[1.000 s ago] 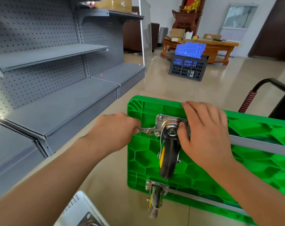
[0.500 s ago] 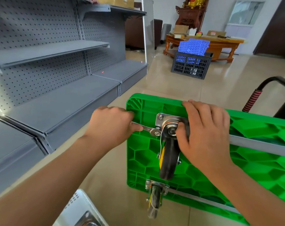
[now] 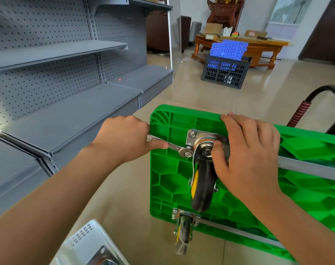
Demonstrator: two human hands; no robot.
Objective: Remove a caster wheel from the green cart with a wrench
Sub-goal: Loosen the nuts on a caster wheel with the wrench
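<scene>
Left hand [image 3: 127, 139]: curled round the wrench [image 3: 170, 146] handle.
Wrench: head on a bolt [image 3: 187, 154] at the wheel plate's corner.
Wheel [image 3: 202, 185]: mounted on the tipped green cart [image 3: 182, 180].
Right hand [image 3: 248, 150]: fingers over the cart's edge, thumb on the wheel's swivel.

Grey shelving [image 3: 71, 104], dark crate [image 3: 224, 73], wooden table [image 3: 258, 46], white basket [image 3: 86, 243]
</scene>
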